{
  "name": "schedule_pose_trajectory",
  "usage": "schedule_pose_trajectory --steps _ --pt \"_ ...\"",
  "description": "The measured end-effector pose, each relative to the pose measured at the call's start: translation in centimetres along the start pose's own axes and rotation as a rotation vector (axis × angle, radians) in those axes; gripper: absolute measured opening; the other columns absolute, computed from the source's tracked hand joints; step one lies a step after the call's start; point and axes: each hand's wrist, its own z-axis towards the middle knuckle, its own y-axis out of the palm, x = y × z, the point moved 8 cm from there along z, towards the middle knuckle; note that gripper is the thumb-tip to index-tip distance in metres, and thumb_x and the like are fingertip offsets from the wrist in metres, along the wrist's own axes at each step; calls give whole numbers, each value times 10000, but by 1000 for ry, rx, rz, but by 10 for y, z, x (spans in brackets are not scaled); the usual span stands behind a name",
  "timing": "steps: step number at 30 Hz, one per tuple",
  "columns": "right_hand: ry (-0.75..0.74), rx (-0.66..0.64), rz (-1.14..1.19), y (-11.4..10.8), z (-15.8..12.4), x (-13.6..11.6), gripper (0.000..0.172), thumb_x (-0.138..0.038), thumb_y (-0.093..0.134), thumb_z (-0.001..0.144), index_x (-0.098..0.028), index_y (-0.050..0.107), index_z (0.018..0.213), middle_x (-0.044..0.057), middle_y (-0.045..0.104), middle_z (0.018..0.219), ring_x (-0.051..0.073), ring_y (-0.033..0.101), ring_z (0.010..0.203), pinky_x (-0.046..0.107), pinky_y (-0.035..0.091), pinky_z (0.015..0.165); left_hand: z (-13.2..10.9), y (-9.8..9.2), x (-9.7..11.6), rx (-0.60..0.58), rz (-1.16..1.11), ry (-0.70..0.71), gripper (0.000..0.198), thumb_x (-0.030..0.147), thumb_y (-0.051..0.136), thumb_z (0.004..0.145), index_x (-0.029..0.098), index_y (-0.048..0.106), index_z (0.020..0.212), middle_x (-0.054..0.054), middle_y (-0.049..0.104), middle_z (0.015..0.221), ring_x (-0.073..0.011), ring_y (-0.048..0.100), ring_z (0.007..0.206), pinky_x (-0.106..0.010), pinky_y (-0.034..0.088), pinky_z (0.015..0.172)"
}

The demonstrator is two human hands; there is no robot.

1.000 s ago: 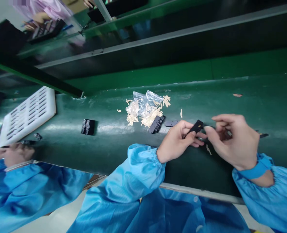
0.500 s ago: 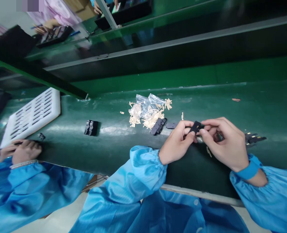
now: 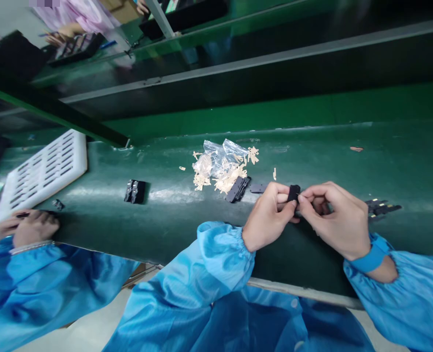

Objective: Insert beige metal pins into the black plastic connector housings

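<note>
My left hand [image 3: 270, 215] pinches a small black plastic part [image 3: 293, 192] between thumb and fingers, above the green bench. The fingertips of my right hand [image 3: 335, 220] are pinched together at the part's right edge; whatever they hold is too small to make out. Left of my hands lie a stack of black plastic pieces [image 3: 238, 189] and a flat dark piece [image 3: 257, 188], partly behind my left hand. Several black pieces with gold-coloured spots [image 3: 381, 208] rest beyond my right wrist. A pile of cream-coloured small flat pieces [image 3: 229, 180] spreads around clear plastic bags [image 3: 216, 155].
A co-worker's hands [image 3: 36, 227] hold something dark at the far left, near a white slotted tray [image 3: 48, 171]. A black block pair [image 3: 135, 191] sits on the green bench [image 3: 172, 220]. A green post [image 3: 92, 128] slants over the bench; other people work behind the partition.
The black part has turned from a slant to nearly upright in my left hand. My right hand has shifted slightly left, its fingertips now pinched at the part's edge. The view has moved slightly.
</note>
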Motion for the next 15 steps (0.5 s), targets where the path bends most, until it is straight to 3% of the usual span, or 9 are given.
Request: schedule_pose_trajectory --steps 8,15 --pt "216 35 75 2 -6 15 78 -177 713 841 -225 651 840 -35 632 637 114 579 499 248 471 485 -6 6 -1 19 -5 38 326 355 727 939 181 476 1053 -54 742 971 -144 755 788 -260 641 712" --pt "248 47 89 1 -6 14 79 -186 705 827 -229 639 828 -31 629 616 121 578 486 245 471 468 -8 5 -2 34 64 107 283 344 697 960 186 482 1054 -63 750 973 -160 770 804 -270 634 728"
